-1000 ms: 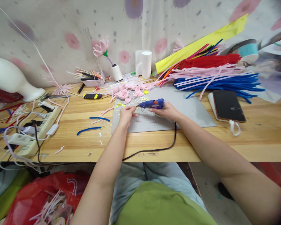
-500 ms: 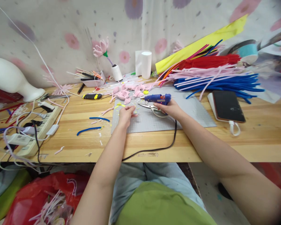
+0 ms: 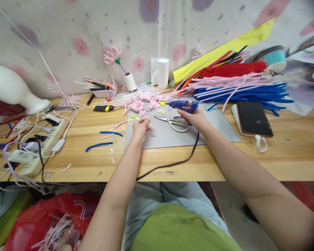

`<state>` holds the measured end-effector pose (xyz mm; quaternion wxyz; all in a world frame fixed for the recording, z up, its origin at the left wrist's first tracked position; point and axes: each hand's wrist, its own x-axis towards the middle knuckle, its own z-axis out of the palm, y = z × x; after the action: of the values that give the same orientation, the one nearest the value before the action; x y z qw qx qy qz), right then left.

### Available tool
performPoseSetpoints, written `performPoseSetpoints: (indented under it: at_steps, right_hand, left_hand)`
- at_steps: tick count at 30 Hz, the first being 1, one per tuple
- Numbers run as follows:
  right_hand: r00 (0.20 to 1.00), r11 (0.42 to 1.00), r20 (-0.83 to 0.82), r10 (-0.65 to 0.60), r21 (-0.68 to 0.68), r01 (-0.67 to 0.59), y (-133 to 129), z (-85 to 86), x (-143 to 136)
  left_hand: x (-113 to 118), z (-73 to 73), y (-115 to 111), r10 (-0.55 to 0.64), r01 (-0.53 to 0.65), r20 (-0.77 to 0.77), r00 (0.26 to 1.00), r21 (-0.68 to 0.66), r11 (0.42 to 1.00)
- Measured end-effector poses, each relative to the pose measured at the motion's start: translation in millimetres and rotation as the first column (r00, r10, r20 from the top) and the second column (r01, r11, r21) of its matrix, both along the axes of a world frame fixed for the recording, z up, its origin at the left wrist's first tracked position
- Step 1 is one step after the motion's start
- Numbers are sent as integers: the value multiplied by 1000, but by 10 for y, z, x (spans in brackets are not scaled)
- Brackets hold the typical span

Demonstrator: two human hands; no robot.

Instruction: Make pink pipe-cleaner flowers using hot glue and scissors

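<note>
My right hand (image 3: 196,119) is wrapped round the handle of a blue glue gun (image 3: 180,104), its nozzle facing left beside a small yellow piece (image 3: 162,103). Below the gun, scissors (image 3: 181,127) lie with blades toward the left on a grey cutting mat (image 3: 162,141). Over the mat's left part, my left hand (image 3: 140,129) is closed in a pinch; a thin pale strand seems to show at the fingertips, too small to name. Pink fuzzy petals (image 3: 137,106) and yellow clippings (image 3: 161,112) lie just beyond it.
Bundles of blue pipe cleaners (image 3: 251,94) and red ones (image 3: 232,69) lie at back right, near a black power bank (image 3: 254,118). A utility knife (image 3: 102,108), a pink flower (image 3: 113,54) and a power strip (image 3: 43,146) are leftward. The gun's black cord (image 3: 170,165) crosses the front.
My right hand has moved the glue gun slightly right and up, away from my left hand, uncovering more of the scissors. My left hand stays almost where it was, still pinching.
</note>
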<state>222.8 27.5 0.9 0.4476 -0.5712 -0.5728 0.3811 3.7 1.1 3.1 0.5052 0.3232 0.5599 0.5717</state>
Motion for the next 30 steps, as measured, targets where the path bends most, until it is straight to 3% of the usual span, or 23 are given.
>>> performPoseSetpoints:
  at_steps: [5,7,14,19,25,30]
  right_hand:
    - [929,961,244,-277,55,272,192,-104,213]
    - [897,945,300,-326,69,320,271,-144,283]
    - [904,951,296,-308,90,295,381,-220,337]
    - [909,957,297,-291,85,279,391,-235,343]
    - [913,962,303,-274,72,264,380,-225,342]
    - [921,965,288,-263,82,250,398,-280,360]
  left_hand:
    - [-23,14,9,29,-29,26,999,16,999]
    - [-27,16,8,39,-39,24,999,24,999]
    - [13,-4,7,56,-55,-12,998,74,996]
    - [-29,-12,22,-23,14,62,998,128,992]
    - [-65,25,19,-19,-7,181,983,143,990]
    - [-55,47,21,-13,-16,156,988,182,983]
